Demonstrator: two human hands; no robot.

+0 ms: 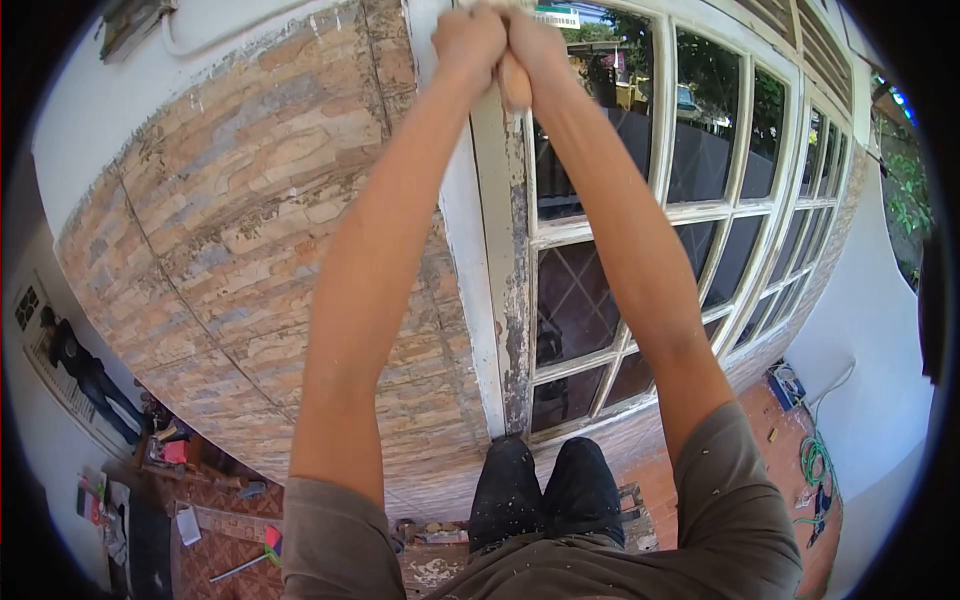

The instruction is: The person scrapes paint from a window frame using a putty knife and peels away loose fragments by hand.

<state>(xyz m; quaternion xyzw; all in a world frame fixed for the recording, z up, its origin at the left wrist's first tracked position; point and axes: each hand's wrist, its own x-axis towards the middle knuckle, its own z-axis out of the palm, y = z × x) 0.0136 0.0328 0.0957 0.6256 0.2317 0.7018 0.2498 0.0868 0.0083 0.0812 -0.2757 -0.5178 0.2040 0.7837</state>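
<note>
Both my arms reach up to the top of the view. My left hand (pixel 470 42) is closed near the white window frame post (pixel 497 250). Right beside it, my right hand (pixel 536 45) is closed too. A tan wooden handle (pixel 515 82) sticks out below and between the hands; its other end is hidden at the top edge. The post under the hands shows worn, peeling paint along its right side. To its right are the glass panes (pixel 578 300) in white bars.
Stone-pattern wall tiles (pixel 250 250) cover the left. A person (pixel 90 375) stands far left. A blue box (pixel 786 385) and green hose (pixel 815 458) lie on the tiled floor at right. Low left are a red item (pixel 175 452) and a dustpan (pixel 272 540).
</note>
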